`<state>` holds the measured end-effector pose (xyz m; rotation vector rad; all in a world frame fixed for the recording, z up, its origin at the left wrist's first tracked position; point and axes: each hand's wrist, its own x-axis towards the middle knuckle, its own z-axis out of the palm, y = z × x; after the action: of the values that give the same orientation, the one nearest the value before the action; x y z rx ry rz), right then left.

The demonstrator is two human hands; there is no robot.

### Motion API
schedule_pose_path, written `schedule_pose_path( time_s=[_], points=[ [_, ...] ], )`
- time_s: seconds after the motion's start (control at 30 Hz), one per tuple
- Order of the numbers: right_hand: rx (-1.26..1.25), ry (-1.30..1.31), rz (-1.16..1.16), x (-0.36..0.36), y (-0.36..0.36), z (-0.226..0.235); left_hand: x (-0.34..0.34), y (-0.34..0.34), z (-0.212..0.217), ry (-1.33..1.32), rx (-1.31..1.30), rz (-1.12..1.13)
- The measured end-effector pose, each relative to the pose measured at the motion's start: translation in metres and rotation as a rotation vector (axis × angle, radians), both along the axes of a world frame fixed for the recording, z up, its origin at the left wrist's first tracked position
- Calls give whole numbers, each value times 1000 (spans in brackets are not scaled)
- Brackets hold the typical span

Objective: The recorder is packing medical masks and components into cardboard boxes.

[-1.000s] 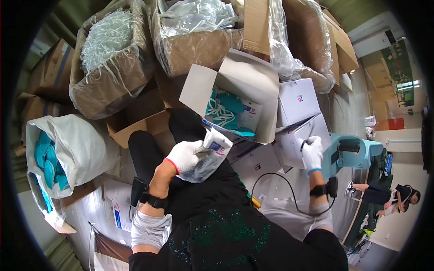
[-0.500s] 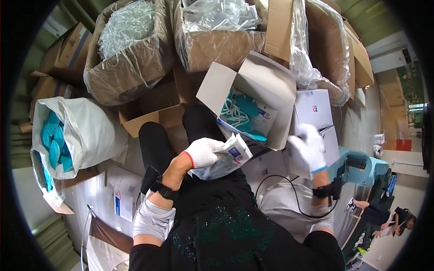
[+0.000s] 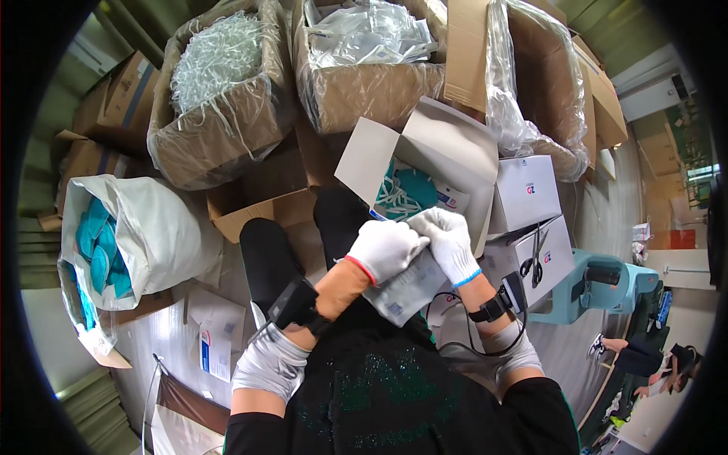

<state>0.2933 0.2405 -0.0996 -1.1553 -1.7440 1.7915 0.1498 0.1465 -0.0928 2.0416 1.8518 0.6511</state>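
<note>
Both my hands wear white knit gloves and meet above my lap at the top edge of a clear-and-white plastic packet (image 3: 407,288). My left hand (image 3: 387,249) is closed on the packet's left upper part. Beside it, nearly touching, my right hand (image 3: 446,241) pinches the same edge. The packet's contents look pale and cannot be made out. Just beyond my hands stands an open white carton (image 3: 453,144), holding teal face masks (image 3: 413,188) with white straps and a printed packet. Black-handled scissors (image 3: 534,264) lie on a white box (image 3: 547,254) right of my right hand.
Plastic-lined cardboard boxes stand behind: one of white straps (image 3: 216,68), one of clear packets (image 3: 371,38), another (image 3: 546,83) at right. A white sack (image 3: 163,227) of teal masks is left. A light-blue stool (image 3: 569,292) stands right; another person (image 3: 660,364) is farther right.
My right hand has come left from the white boxes to the packet, and the scissors now show where it was. My left hand has moved right with the packet, which now hangs lower.
</note>
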Motion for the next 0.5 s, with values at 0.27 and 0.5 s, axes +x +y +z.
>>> schedule_pose_path(
  time_s=[0.27, 0.5],
  points=[
    [-60, 187, -572, 88, 134, -136, 52, 12, 16, -276, 427, 46],
    [82, 419, -661, 87, 101, -49, 39, 26, -26, -1171, -145, 607]
  ],
)
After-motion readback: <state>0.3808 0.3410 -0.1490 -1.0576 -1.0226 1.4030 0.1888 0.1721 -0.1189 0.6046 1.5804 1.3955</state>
